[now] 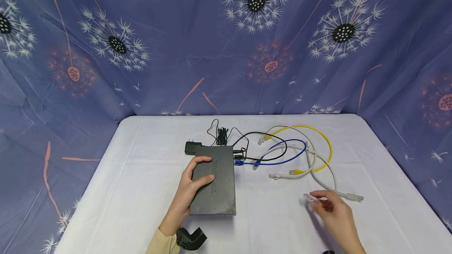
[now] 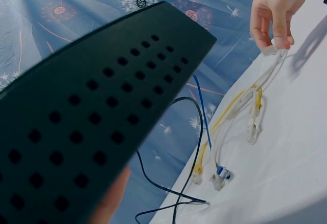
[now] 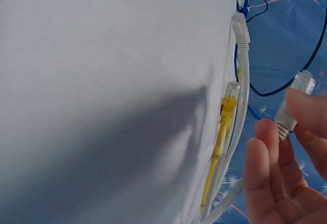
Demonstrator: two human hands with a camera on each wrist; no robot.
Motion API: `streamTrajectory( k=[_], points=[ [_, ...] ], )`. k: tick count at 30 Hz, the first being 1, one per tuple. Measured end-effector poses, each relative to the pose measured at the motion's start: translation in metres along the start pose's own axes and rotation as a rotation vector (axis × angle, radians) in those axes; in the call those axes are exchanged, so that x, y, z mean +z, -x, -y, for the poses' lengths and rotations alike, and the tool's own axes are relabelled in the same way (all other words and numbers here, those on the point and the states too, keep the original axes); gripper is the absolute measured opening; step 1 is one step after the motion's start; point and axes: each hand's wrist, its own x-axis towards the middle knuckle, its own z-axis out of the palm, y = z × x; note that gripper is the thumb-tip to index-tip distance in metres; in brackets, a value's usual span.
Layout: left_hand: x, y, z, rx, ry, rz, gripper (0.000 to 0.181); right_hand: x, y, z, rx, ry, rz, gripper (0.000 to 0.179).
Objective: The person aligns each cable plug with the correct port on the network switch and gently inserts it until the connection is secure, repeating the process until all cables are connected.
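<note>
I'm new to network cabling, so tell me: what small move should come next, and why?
Probably move the right hand left, toward the black box: that hand pinches a pale plug, while the left hand holds the box, whose facing edge takes a blue plug.

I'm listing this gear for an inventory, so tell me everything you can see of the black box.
The black box is flat and rectangular, matte-looking, perhaps metal, with lettering on top and scuffs along its near edge. The left wrist view shows a face with rows of dark holes. It appears raised off the white table, long sides running away from the person. The left hand grips its left side, thumb on top. Blue and black plugs meet its right side.
</note>
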Motion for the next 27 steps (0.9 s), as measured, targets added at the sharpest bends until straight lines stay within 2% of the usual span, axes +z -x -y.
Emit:
streamTrajectory(
  k=[6, 15, 20, 24, 27],
  points=[
    [0.000, 0.001, 0.000, 0.001, 0.010, 0.006, 0.045, 0.000, -0.007, 0.008, 0.004, 0.006, -0.023, 0.030],
    [-0.002, 0.001, 0.001, 0.005, 0.005, 0.006, 0.045, 0.001, -0.015, 0.017, -0.071, -0.013, -0.091, 0.031],
    [-0.002, 0.001, 0.001, 0.005, -0.001, 0.001, 0.045, 0.000, -0.020, 0.020, -0.079, -0.022, -0.120, 0.032],
    [-0.002, 0.002, 0.001, -0.004, -0.004, -0.001, 0.045, -0.002, -0.024, 0.023, -0.100, -0.057, -0.160, 0.034],
    [-0.002, 0.002, 0.001, -0.008, -0.005, -0.004, 0.045, -0.003, -0.028, 0.025, -0.145, -0.093, -0.194, 0.035]
  ],
)
